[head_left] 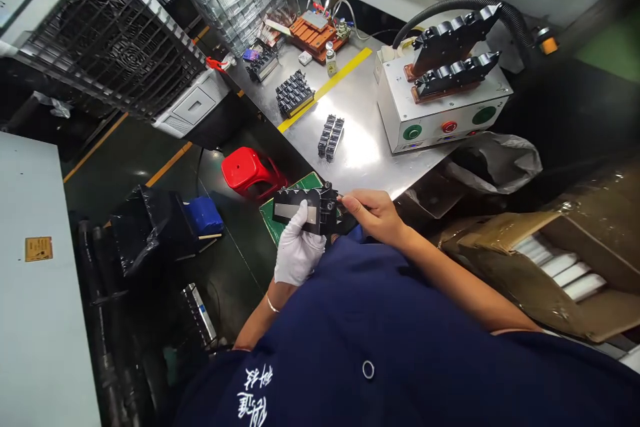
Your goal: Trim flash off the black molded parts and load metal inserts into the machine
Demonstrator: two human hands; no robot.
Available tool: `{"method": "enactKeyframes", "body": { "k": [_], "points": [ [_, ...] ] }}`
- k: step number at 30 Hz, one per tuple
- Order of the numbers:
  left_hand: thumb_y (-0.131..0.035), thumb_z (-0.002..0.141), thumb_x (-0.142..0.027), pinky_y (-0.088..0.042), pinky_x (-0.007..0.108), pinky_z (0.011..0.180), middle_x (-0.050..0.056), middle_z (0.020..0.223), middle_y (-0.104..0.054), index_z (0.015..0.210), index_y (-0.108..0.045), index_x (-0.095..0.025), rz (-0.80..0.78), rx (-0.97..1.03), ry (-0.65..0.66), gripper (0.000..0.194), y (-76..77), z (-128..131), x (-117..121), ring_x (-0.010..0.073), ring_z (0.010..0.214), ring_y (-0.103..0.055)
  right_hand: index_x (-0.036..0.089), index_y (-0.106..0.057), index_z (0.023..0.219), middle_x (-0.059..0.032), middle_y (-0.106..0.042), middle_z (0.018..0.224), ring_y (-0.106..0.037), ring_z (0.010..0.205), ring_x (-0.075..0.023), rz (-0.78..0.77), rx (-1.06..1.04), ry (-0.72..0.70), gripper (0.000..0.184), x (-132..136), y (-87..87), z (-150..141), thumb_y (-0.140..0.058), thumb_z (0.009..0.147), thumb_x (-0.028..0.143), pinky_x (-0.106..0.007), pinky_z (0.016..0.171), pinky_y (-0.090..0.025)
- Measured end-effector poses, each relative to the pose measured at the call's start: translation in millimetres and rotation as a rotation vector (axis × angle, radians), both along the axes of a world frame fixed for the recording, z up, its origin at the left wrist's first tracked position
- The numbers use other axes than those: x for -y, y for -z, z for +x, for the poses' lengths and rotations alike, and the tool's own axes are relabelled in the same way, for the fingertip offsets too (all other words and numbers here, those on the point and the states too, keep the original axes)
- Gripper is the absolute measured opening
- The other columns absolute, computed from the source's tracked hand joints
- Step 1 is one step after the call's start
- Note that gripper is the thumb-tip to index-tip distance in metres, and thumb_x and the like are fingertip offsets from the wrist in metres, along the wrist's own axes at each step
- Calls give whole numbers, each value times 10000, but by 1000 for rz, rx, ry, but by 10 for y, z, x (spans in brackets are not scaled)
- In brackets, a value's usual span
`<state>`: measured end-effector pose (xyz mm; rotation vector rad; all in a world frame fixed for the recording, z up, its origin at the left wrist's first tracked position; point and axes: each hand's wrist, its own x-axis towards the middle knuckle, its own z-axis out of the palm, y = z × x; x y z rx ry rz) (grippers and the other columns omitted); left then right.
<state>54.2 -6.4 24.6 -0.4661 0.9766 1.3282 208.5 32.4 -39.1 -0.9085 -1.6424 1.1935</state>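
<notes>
My left hand (pixel 300 253), in a white glove, is closed around a black moulded plastic part (pixel 327 210) with a pale metallic strip along its side. The part is held in front of my body, near the table's front edge. My bare right hand (pixel 376 213) is at the part's right end, thumb and forefinger pinched together. Whatever sits between those fingertips is too small to make out. On the metal table (pixel 360 177), two slim black parts (pixel 331 138) lie side by side. Beyond them is a block of several black parts (pixel 294 93) beside a yellow tape line.
A white control box (pixel 445 127) with buttons carries black parts on brown fixtures at the right. An orange-brown fixture (pixel 317 33) stands at the back. A red stool (pixel 250 170) is left of the table; an open cardboard box (pixel 540 280) is at the right.
</notes>
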Motion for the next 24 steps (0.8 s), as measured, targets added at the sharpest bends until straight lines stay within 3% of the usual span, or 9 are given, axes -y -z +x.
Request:
{"method": "enactKeyframes", "body": {
  "k": [8, 16, 20, 24],
  "points": [
    [-419, 1003, -158, -563, 178, 887, 21, 909, -780, 1375, -538, -146, 34, -4, 53, 391, 66, 26, 37, 102, 855, -740, 174, -574, 629, 21, -458, 547, -408, 507, -88, 74, -7, -37, 420, -57, -28, 30, -478, 962, 411, -235, 503, -365],
    [-473, 974, -131, -553, 204, 936, 33, 1112, -751, 1413, -501, -188, 35, -125, 67, 443, 179, -9, 36, 134, 1020, -711, 167, -685, 754, -24, -603, 624, -527, 573, -125, 31, -18, 50, 384, -22, 48, -70, -495, 951, 437, -264, 564, -418],
    [-486, 963, -123, -524, 217, 984, 39, 1075, -760, 1357, -561, -174, 5, -214, 118, 404, 156, -11, 86, 137, 1084, -686, 165, -696, 701, -30, -598, 613, -544, 603, -147, -123, 8, 140, 492, -129, 286, -150, -506, 898, 574, -289, 606, -432],
    [-561, 909, -115, -573, 230, 904, 11, 858, -774, 1152, -690, -163, 65, -278, 115, 280, 90, -58, 193, 131, 855, -741, 156, -680, 596, 9, -469, 480, -495, 560, -147, -421, 71, 332, 643, -281, 512, -53, -530, 752, 761, -291, 575, -411]
  ]
}}
